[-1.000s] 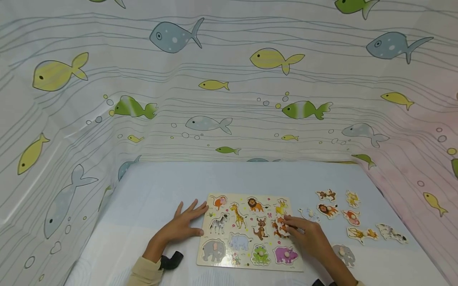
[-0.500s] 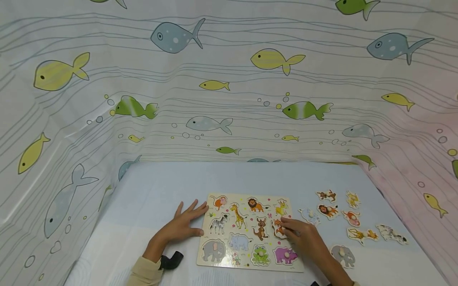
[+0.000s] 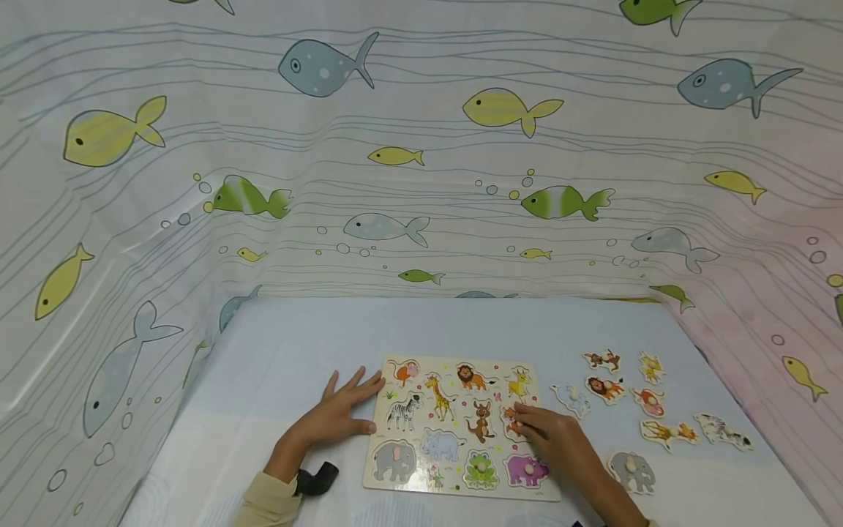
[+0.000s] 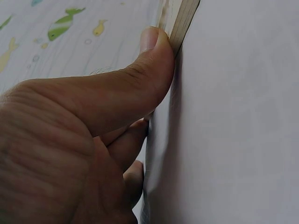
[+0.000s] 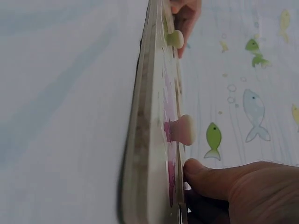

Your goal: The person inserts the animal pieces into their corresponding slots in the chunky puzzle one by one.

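Head view: the right hand (image 3: 558,435) seems to pinch the orange animal piece (image 3: 510,423) near the right edge of the board (image 3: 444,363), and the left hand (image 3: 334,417), fingers spread, touches the left edge. If the piece is crooked, a hard push could get it stuck or slide the board.

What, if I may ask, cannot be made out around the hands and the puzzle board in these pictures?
Head view: the right side of the orange animal, covered by the right hand.
Left wrist view: most of the puzzle board, beyond the top edge.
Right wrist view: much of the left hand, beyond the top edge.
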`<state>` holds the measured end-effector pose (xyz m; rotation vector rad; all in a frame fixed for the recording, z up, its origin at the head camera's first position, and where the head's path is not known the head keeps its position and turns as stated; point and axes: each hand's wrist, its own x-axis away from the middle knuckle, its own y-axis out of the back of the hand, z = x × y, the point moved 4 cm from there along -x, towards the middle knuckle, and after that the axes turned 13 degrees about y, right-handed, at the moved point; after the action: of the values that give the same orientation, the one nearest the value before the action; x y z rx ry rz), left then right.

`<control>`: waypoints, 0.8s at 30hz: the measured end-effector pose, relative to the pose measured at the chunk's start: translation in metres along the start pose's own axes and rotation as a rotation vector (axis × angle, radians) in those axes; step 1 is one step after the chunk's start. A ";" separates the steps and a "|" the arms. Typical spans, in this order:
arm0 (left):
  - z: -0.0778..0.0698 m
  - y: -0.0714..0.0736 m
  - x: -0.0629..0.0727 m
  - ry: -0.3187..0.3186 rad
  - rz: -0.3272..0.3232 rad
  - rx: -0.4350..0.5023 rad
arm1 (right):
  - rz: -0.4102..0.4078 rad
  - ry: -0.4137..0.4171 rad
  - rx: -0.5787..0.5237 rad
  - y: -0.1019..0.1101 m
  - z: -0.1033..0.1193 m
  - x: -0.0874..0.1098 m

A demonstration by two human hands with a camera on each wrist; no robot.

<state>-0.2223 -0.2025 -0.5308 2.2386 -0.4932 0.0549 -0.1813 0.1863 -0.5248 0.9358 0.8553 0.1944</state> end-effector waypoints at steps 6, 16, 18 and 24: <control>0.002 -0.001 -0.002 -0.001 -0.002 -0.003 | 0.028 -0.022 -0.011 0.000 0.002 -0.001; 0.002 -0.001 -0.002 0.014 0.001 0.001 | 0.015 0.000 0.009 -0.002 0.002 -0.001; 0.002 -0.001 -0.002 0.014 0.001 -0.004 | 0.019 -0.009 0.009 -0.002 0.002 -0.001; 0.002 0.000 -0.001 0.009 0.000 -0.003 | 0.035 -0.021 0.017 -0.002 0.004 0.001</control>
<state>-0.2231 -0.2031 -0.5324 2.2343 -0.4886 0.0642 -0.1784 0.1826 -0.5256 0.9673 0.8224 0.2075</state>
